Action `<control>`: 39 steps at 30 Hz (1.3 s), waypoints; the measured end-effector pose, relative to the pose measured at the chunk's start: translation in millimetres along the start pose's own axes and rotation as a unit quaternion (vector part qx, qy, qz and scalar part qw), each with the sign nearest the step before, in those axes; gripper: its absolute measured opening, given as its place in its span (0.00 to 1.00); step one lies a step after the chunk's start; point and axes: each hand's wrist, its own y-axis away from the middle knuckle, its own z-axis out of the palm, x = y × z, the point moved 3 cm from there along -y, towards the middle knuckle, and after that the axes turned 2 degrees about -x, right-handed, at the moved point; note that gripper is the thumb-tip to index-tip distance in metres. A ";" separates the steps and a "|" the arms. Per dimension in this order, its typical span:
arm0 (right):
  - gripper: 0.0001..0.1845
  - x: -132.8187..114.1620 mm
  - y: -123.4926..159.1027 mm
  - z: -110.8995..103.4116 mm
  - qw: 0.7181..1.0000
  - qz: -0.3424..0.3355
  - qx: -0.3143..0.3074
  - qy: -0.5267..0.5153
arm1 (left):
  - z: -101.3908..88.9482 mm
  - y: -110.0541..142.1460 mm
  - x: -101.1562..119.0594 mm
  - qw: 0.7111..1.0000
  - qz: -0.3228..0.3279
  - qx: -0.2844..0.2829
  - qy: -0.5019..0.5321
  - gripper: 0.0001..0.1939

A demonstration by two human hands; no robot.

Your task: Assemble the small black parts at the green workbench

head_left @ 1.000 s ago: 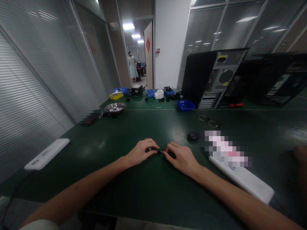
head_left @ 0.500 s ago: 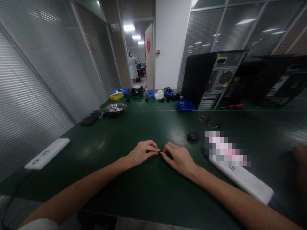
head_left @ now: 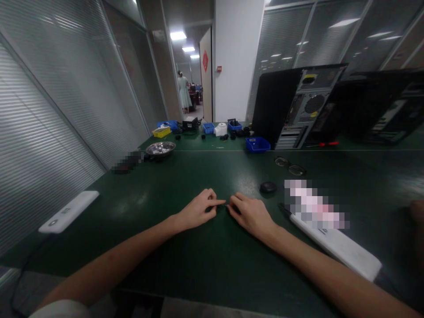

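Over the middle of the green table (head_left: 198,260), my left hand (head_left: 200,210) reaches in with its index finger stretched out and its thumb apart. I see nothing held in it. The tip of that finger comes close to the fingertips of my right hand (head_left: 248,212). My right hand is curled, thumb and fingers together in a pinch. Whatever lies between them is too small and dark to make out. A black computer mouse (head_left: 268,187) rests just beyond my right hand.
White power strips lie left (head_left: 69,212) and right (head_left: 344,251). Eyeglasses (head_left: 289,166), a metal bowl (head_left: 160,149) and a blue bin (head_left: 257,145) sit farther back. Small baskets and black parts line the far end. A computer tower (head_left: 294,106) stands at right. A person (head_left: 184,92) stands beyond the doorway.
My left thumb and index finger have parted from their pinch around a small dark piece, the index finger now extended. My right hand has shifted slightly right and away, still pinched.
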 end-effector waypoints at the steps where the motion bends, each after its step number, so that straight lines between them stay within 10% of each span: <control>1: 0.10 -0.5 -0.1 -0.8 1.000 0.000 -0.004 0.008 | -0.6 0.3 0.7 1.000 -0.004 -0.001 0.004 0.25; 16: 0.11 7.8 -7.2 -3.1 0.998 0.055 -0.009 0.002 | -5.3 -5.9 -1.2 0.999 0.031 -0.014 0.006 0.17; 23: 0.12 11.2 -5.2 -4.3 0.999 0.047 -0.011 -0.019 | -68.9 28.5 -120.1 0.978 -0.158 0.121 -0.061 0.16; 29: 0.11 11.7 -5.2 -3.0 0.999 0.050 0.000 -0.017 | -141.5 117.6 -228.1 0.857 -0.402 0.233 -0.223 0.15; 39: 0.11 12.2 -4.6 -2.5 0.998 0.049 0.003 -0.028 | -150.9 144.7 -244.6 0.809 -0.444 0.244 -0.299 0.18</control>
